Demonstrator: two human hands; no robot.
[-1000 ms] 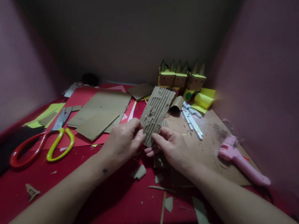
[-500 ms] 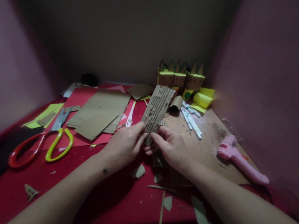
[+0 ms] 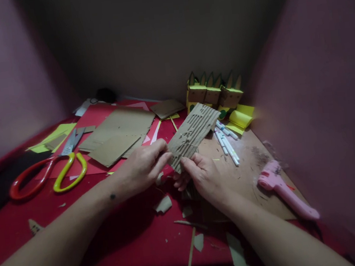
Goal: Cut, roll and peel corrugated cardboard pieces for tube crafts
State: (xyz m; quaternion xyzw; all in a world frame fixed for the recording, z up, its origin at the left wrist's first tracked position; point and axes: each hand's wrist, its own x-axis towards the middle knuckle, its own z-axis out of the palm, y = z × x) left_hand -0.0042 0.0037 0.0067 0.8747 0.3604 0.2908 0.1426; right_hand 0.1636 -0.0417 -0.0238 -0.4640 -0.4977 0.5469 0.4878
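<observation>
A strip of corrugated cardboard (image 3: 195, 131) with its ridges bare and patches of paper left on it slants up and away between my hands. My right hand (image 3: 201, 173) grips its near end, thumb on top and fingers beneath. Pinched at the strip's left edge is my left hand (image 3: 153, 161); whether a torn bit of paper is also between its fingertips is hidden. Torn paper scraps (image 3: 164, 204) lie below the hands on the red cloth (image 3: 128, 241).
Scissors (image 3: 68, 160) with red and yellow handles lie left, beside flat cardboard sheets (image 3: 122, 124). On the right are white pens (image 3: 229, 146), folded yellow paper (image 3: 241, 117) and a pink glue gun (image 3: 286, 191) on a cardboard base (image 3: 250, 184). Cardboard boxes with green spikes (image 3: 213, 92) stand behind.
My left hand has shifted slightly left, toward the strip's edge. The cardboard strip has swung to the right and shows more of its ridged face.
</observation>
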